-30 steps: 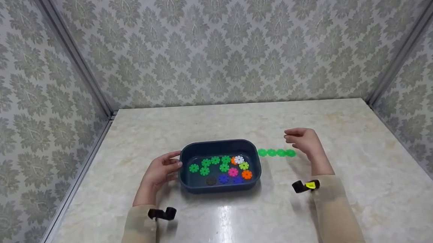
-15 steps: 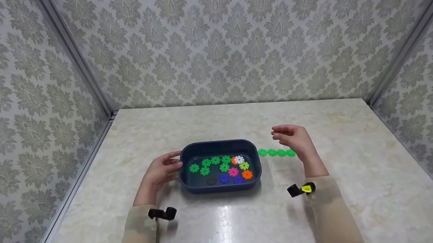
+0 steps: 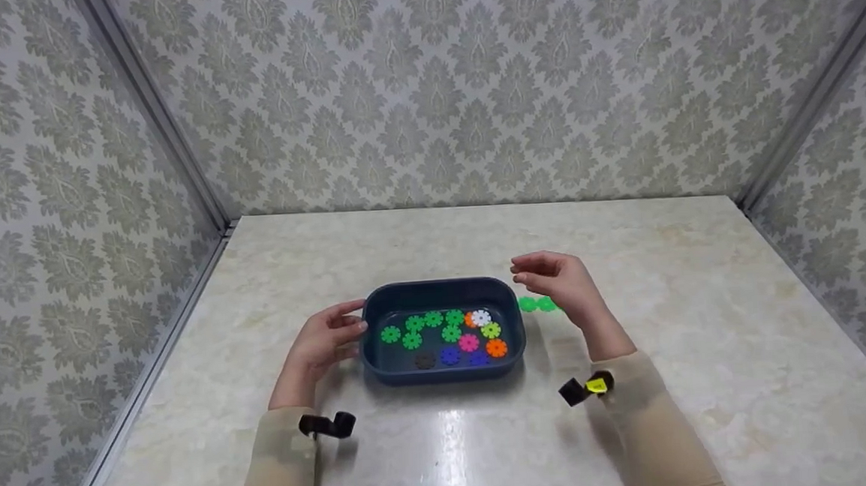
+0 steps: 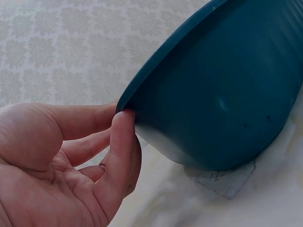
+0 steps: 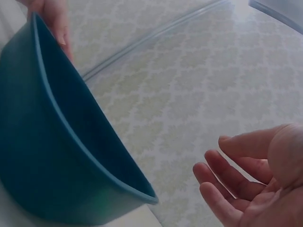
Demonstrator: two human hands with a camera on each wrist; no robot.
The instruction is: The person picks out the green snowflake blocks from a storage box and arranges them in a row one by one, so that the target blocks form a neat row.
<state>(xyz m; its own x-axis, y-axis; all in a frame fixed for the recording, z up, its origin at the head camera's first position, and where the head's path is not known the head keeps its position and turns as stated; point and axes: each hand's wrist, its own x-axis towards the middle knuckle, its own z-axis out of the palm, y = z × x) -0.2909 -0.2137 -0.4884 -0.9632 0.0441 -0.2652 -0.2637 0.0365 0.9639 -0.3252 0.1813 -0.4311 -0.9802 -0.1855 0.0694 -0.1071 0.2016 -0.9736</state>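
A dark blue plastic basin [image 3: 445, 376] stands mid-table, with notched snowflake building discs lying in it, several of them green [image 3: 412, 340]. My left hand [image 3: 324, 345] holds the basin by its left rim; the left wrist view shows the fingertips [image 4: 124, 124] right at the rim's lip. To the right of the basin a row of bright green discs [image 3: 537, 304] lies on the table, its right part hidden by my right hand. That hand [image 3: 567, 287] hovers near the basin's far right corner. Its fingers are loosely bent with nothing between them, as the right wrist view shows.
Other discs in the basin are pink [image 3: 469, 342], orange [image 3: 496, 348], white [image 3: 481, 317], yellow-green [image 3: 491, 330], blue [image 3: 450, 356] and black [image 3: 425, 361]. Patterned panels [image 3: 431, 93] enclose the marbled table [image 3: 643, 238] at the back and both sides.
My right hand has moved left toward the basin, passing over the green row and covering its right part. The left hand stays at the rim, and the discs in the basin keep their places.
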